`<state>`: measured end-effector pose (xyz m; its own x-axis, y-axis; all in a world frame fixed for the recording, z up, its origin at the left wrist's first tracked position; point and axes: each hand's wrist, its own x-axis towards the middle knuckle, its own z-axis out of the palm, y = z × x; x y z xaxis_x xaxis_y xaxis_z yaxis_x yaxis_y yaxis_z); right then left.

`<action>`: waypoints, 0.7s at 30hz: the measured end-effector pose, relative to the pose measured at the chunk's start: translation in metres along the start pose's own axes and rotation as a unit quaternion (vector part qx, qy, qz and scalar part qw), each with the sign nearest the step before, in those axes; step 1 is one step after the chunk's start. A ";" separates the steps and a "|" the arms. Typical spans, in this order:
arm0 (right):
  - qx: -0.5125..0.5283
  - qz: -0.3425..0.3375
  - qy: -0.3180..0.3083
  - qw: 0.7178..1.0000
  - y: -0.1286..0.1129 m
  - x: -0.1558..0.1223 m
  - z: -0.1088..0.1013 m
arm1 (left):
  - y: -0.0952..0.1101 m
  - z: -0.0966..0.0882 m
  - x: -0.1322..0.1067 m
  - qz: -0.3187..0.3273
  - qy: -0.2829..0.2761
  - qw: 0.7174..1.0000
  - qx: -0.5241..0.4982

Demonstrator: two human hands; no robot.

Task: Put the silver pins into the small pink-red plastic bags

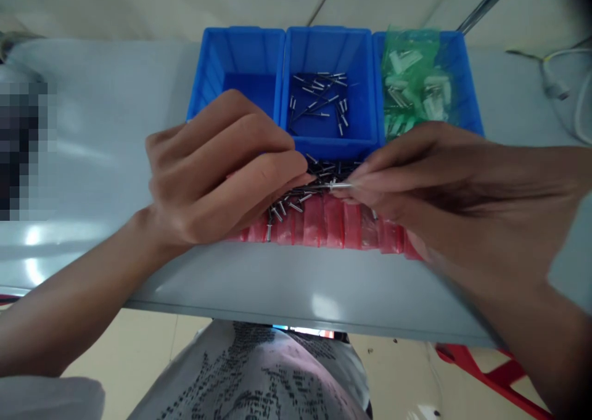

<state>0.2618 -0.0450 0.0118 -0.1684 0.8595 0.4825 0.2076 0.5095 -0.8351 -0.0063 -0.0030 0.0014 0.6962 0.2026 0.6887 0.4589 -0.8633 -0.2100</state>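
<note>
A silver pop rivet (340, 185) with a thin pin lies level between my two hands. My right hand (416, 192) pinches its thick end between thumb and fingertips. My left hand (226, 173) is closed in a pinch at the pin end; its fingertips partly hide what they grip. Below the hands is a pile of loose pop rivets (296, 205), on top of a row of red plastic bags (326, 226). Both hands cover parts of the pile and the row.
Three blue bins stand behind my hands: a left bin (243, 34), a middle bin (333, 144) with scattered rivets, and a right bin (472, 115) holding green plastic bags (409, 81) of small parts. The grey table (287, 284) has its front edge near me. A white cable (557, 87) lies at right.
</note>
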 end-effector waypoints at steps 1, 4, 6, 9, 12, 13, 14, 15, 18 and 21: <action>0.035 0.007 -0.002 0.999 0.001 0.000 0.001 | 0.000 0.000 0.000 -0.001 0.002 1.000 0.000; 0.107 0.027 0.001 0.994 0.006 0.000 0.001 | 0.001 0.001 0.002 -0.002 0.003 1.000 -0.006; 0.129 0.053 0.012 0.990 0.010 0.001 0.001 | 0.002 0.002 0.003 0.006 0.011 1.000 -0.020; 0.179 0.060 0.009 0.982 0.015 0.002 0.002 | 0.004 0.003 0.003 0.007 0.016 0.999 -0.029; 0.202 0.033 -0.018 0.979 0.018 0.004 0.002 | 0.005 0.000 0.002 -0.006 -0.009 1.000 -0.027; 0.191 0.031 -0.021 0.981 0.018 0.004 0.002 | 0.005 -0.002 0.001 -0.010 -0.016 0.999 -0.027; 0.175 0.030 -0.021 0.984 0.018 0.003 0.002 | 0.005 -0.003 0.001 -0.013 -0.020 0.999 -0.028; 0.158 0.032 -0.018 0.987 0.017 0.003 0.002 | 0.004 -0.004 0.001 -0.012 -0.023 0.999 -0.029; 0.130 0.034 -0.007 0.991 0.014 0.002 0.003 | 0.002 -0.003 0.001 0.005 -0.029 0.999 -0.021; 0.105 0.029 0.004 0.994 0.010 0.001 0.005 | 0.000 -0.001 0.000 0.003 -0.015 1.000 0.000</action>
<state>0.2585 -0.0392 0.0029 -0.1540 0.8882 0.4329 0.0104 0.4396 -0.8981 -0.0062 -0.0036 0.0021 0.7145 0.2115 0.6669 0.4557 -0.8639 -0.2142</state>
